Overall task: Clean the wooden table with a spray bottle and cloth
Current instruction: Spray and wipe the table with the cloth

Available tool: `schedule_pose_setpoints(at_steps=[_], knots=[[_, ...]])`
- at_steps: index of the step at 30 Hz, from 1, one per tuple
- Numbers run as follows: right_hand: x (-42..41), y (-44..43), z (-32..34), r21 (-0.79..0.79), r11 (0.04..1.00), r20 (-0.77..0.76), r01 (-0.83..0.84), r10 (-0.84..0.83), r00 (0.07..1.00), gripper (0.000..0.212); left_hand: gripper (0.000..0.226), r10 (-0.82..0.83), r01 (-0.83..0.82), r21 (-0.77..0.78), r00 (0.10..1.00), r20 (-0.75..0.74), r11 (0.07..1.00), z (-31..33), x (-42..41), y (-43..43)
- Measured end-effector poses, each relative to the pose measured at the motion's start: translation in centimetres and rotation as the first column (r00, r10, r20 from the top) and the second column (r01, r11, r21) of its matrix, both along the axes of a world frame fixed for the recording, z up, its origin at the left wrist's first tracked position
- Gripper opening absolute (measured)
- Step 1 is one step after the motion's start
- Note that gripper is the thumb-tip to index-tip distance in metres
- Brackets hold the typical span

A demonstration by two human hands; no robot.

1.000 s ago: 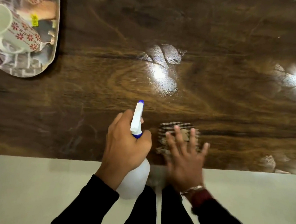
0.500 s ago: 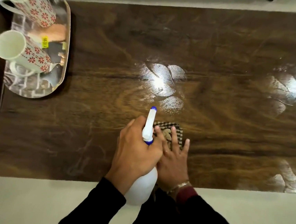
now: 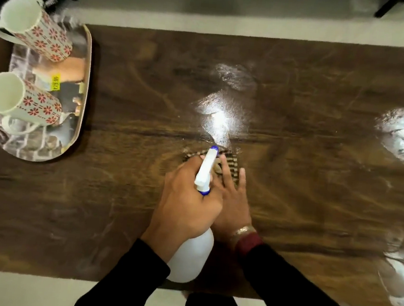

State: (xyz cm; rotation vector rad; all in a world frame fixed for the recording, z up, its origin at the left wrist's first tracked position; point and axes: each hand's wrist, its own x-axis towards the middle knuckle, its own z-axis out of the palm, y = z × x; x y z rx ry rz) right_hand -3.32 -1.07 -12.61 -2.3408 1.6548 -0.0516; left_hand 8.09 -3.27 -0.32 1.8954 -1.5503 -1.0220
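Dark wood filled most of the head view, the counter [image 3: 289,210] glossy under glare patches at centre and right. My left hand [image 3: 186,203] was wrapped around the neck of the spray bottle [image 3: 189,257], nozzle aimed up-frame toward the central sheen. My right hand [image 3: 232,200] lay flat, fingers spread, pressing the striped cloth [image 3: 231,161] just below that wet patch. I judged the wipe should use long overlapping strokes along the grain, keeping clear of the tray [image 3: 86,72] of mugs [image 3: 32,30] at upper left.

white spray bottle [image 3: 192,255] tilted, nozzle forward | checked cloth [image 3: 229,161] apparently flat on wooden table [image 3: 316,188]
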Motion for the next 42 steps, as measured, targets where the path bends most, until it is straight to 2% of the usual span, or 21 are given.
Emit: schedule_pose_setpoints(at_steps=[2,4,7,9,11,13,14,17,18,20,22,23,26,30,32,34,36,38,40,42], knots=[[-3.9,-1.6,0.5,0.056,0.997,0.025,0.052,-0.053,0.998,0.067,0.01,0.013,-0.012,-0.029,1.0,0.015,0.999,-0.1,-0.3,-1.5],[-6.6,-5.2,0.7,0.098,0.975,-0.019,0.201,-0.2,0.98,0.066,0.011,0.039,-0.039,-0.03,0.999,0.014,0.999,-0.1,-0.4,-2.8],[-5.2,-11.9,0.8,0.068,0.946,-0.033,0.318,-0.317,0.948,0.065,0.012,0.052,-0.052,-0.045,0.999,0.001,0.998,0.3,-0.9,-4.5],[-2.2,-14.2,0.4,0.043,0.969,-0.032,0.241,-0.24,0.97,0.063,0.01,0.068,-0.068,-0.064,0.998,-0.014,0.996,0.6,-1.6,-5.8],[0.8,-12.8,-1.6,0.01,0.987,-0.052,0.16,-0.16,0.986,0.062,0.013,0.089,-0.09,-0.083,0.996,-0.024,0.992,0.4,-2.3,-7.0],[1.9,-9.1,-2.5,-0.028,0.973,0.014,0.23,-0.23,0.973,0.06,0.027,0.095,-0.096,-0.075,0.995,-0.015,0.993,0.0,-2.6,-8.1],[1.3,-7.8,-2.0,0.015,0.963,0.075,0.267,-0.268,0.961,0.062,0.031,0.091,-0.091,-0.063,0.996,-0.014,0.994,-0.1,-2.6,-8.6],[-3.9,-7.1,-0.6,-0.001,1.0,0.038,0.017,-0.017,0.999,0.06,0.022,0.057,-0.056,-0.068,0.998,0.006,0.996,0.1,-2.7,-10.3],[-5.7,-8.4,-0.1,0.007,0.999,0.008,0.04,-0.04,0.999,0.062,0.019,0.05,-0.049,-0.076,0.999,0.014,0.996,0.3,-2.7,-11.0],[-8.5,-12.6,0.2,0.055,0.978,-0.019,0.201,-0.2,0.98,0.065,0.018,0.028,-0.027,-0.068,1.0,0.009,0.997,0.5,-2.5,-12.0],[-8.4,-17.7,0.3,0.05,0.93,-0.02,0.364,-0.364,0.931,0.065,0.015,0.017,-0.017,-0.055,1.0,-0.009,0.998,0.6,-2.2,-12.6],[-7.2,-20.1,0.3,0.049,0.921,-0.022,0.387,-0.386,0.922,0.066,0.013,0.019,-0.02,-0.052,1.0,-0.014,0.998,0.6,-2.0,-12.8],[-3.0,-23.9,-0.1,0.089,0.938,-0.035,0.336,-0.334,0.942,0.073,0.01,0.044,-0.043,-0.04,0.999,0.01,0.998,0.3,-1.7,-13.2],[-1.0,-18.3,-1.1,0.097,0.995,-0.107,0.014,-0.003,0.994,0.073,0.013,0.056,-0.055,-0.013,0.998,0.031,0.998,0.2,-1.9,-14.2],[-3.3,-16.7,-0.7,0.088,0.996,-0.063,-0.023,0.029,0.998,0.072,0.013,0.039,-0.038,-0.024,0.999,0.025,0.999,0.7,-2.0,-15.3],[-6.5,-18.1,0.0,0.09,0.989,-0.043,0.115,-0.111,0.993,0.067,0.015,0.047,-0.046,-0.031,0.998,0.032,0.998,1.2,-1.9,-16.7],[-9.1,-22.0,0.4,0.107,0.936,-0.056,0.336,-0.331,0.942,0.064,0.018,0.049,-0.048,-0.029,0.998,0.025,0.998,1.5,-1.9,-17.7],[-9.2,-27.4,0.7,0.125,0.878,-0.043,0.461,-0.46,0.887,0.065,0.018,0.041,-0.041,-0.009,0.999,0.009,0.999,1.5,-1.9,-18.5],[-6.7,-31.7,0.7,0.108,0.884,-0.022,0.454,-0.455,0.89,0.066,0.016,0.045,-0.045,-0.013,0.999,0.003,0.999,1.1,-1.8,-19.2],[-3.0,-32.9,0.2,0.106,0.928,-0.046,0.358,-0.355,0.934,0.063,0.01,0.065,-0.065,-0.021,0.998,-0.009,0.998,0.6,-1.9,-19.6]])
